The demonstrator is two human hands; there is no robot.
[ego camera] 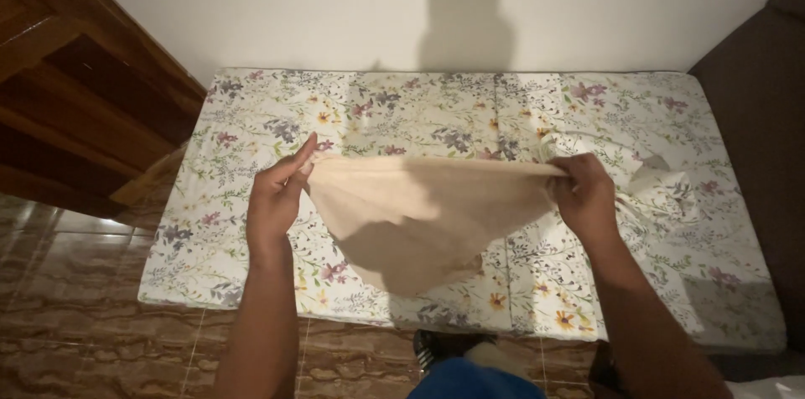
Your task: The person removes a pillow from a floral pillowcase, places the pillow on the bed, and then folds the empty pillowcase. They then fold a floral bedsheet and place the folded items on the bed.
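Home, most likely a bedroom or sleeping corner. A low mattress (251,114) lay straight on the floor, covered in a white floral sheet (419,110) with purple, orange and yellow flowers. It was pushed against a plain white wall (335,5). The floor (84,332) was glossy brown marble-pattern tile. A dark stained wooden structure (75,72), slanted, maybe a stair side or a door, stood at the left. A dark brown upholstered piece (763,114), sofa-like, sat just beside the mattress on the right. Lighting was dim, indoor, domestic.
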